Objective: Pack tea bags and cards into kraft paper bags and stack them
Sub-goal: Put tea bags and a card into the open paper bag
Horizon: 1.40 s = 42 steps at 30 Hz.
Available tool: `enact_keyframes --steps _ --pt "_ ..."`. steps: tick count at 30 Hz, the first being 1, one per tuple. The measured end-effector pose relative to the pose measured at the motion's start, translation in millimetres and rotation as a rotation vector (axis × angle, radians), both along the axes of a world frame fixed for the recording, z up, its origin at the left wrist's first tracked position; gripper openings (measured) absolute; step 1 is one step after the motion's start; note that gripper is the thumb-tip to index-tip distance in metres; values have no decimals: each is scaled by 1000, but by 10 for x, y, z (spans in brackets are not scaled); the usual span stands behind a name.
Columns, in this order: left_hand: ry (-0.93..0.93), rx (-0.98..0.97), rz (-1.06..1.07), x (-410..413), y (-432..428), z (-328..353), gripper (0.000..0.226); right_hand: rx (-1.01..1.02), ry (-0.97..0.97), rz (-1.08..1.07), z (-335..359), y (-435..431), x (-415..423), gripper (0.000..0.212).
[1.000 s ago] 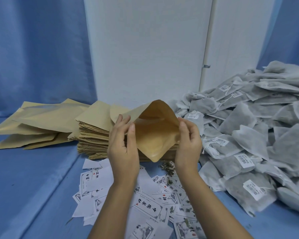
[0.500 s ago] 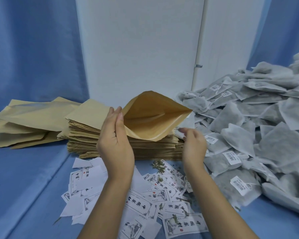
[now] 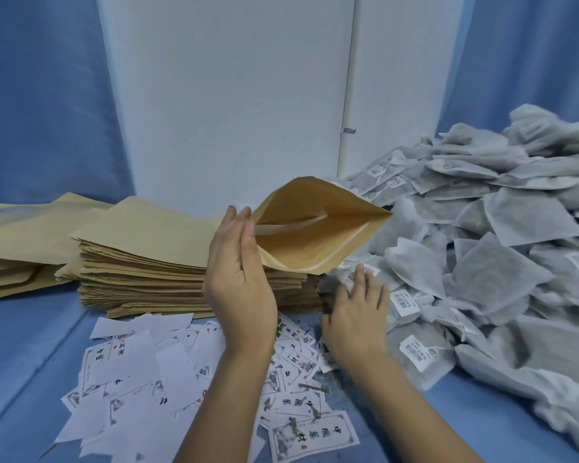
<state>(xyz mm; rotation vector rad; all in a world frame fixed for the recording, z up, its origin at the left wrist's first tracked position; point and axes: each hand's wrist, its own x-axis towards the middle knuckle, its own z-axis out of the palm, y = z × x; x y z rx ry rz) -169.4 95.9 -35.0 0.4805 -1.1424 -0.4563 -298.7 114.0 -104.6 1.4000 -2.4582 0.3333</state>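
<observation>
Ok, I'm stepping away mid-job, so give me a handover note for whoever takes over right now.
Left hand holds the open brown kraft paper bag by its mouth, near the stack of flat kraft bags.
Right hand lies open at the edge of the grey tea bag pile, gripping nothing.
White printed cards are scattered in front.
Done: bag opened; it looks empty.
Left: put in tea bag and card, then stack it.
Loose kraft bags lie far left; cannot tell if filled.

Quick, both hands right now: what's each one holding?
Left hand: holding the open kraft paper bag by its mouth edge.
Right hand: open, fingers spread on the tea bag pile.
</observation>
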Motion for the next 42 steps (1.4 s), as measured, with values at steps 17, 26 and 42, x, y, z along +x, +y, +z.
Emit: enact_keyframes --steps 17,26,42 --pt "-30 115 67 25 17 2 26 -335 -113 -107 122 17 -217 76" --pt "11 245 52 72 -12 -3 28 -499 -330 -82 131 12 -285 58" --pt "43 261 69 108 -72 -7 26 -646 -119 47 169 3 -66 59"
